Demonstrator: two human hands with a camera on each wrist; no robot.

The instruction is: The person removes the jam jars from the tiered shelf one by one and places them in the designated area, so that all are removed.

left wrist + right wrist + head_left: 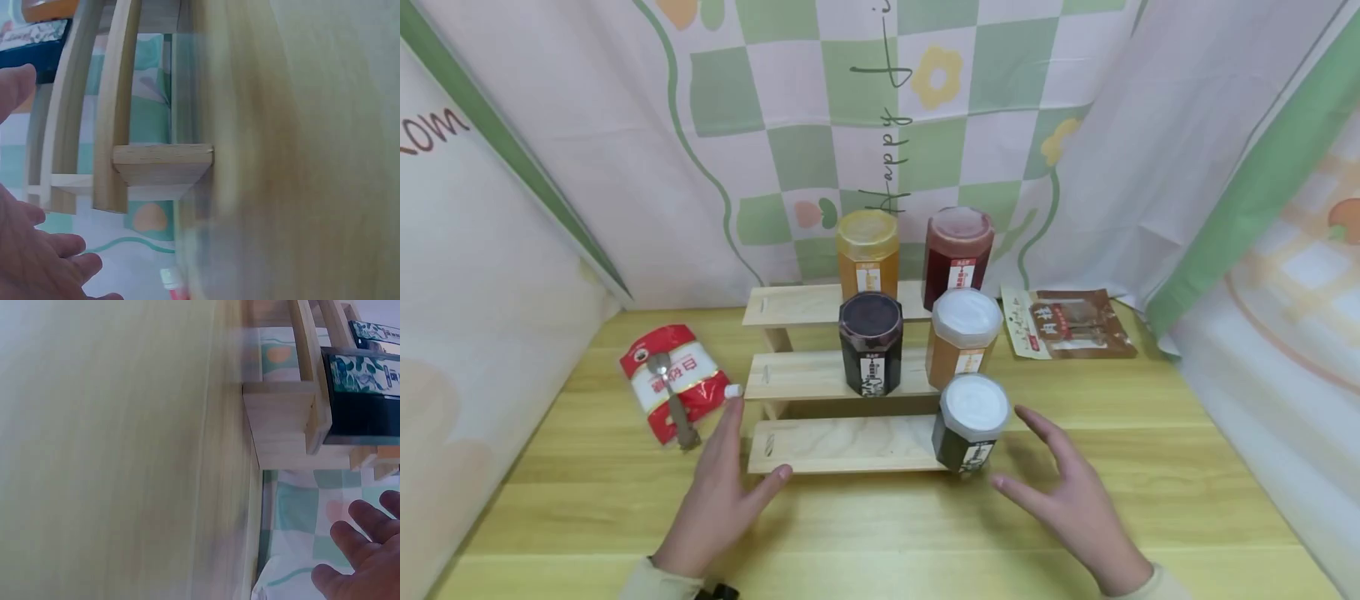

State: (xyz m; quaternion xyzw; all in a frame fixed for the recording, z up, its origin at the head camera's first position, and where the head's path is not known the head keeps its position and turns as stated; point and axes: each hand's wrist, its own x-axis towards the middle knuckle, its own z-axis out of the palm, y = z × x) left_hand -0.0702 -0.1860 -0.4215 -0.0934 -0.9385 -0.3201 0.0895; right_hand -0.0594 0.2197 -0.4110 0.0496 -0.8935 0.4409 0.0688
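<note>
A three-step wooden rack stands on the table, bearing several lidded jars. On its lowest step, at the right end, is a dark jar with a white lid. My right hand is just right of that jar, thumb and fingers spread apart and holding nothing. By the rack's left end is my left hand, also spread and empty. The middle step carries a dark purple jar and an amber jar with a white lid. Up on the top step are a yellow-orange jar and a deep red jar.
Left of the rack lies a red and white bag with a spoon on top. A brown packet lies on the table at the back right. Behind everything hangs a green-checked curtain.
</note>
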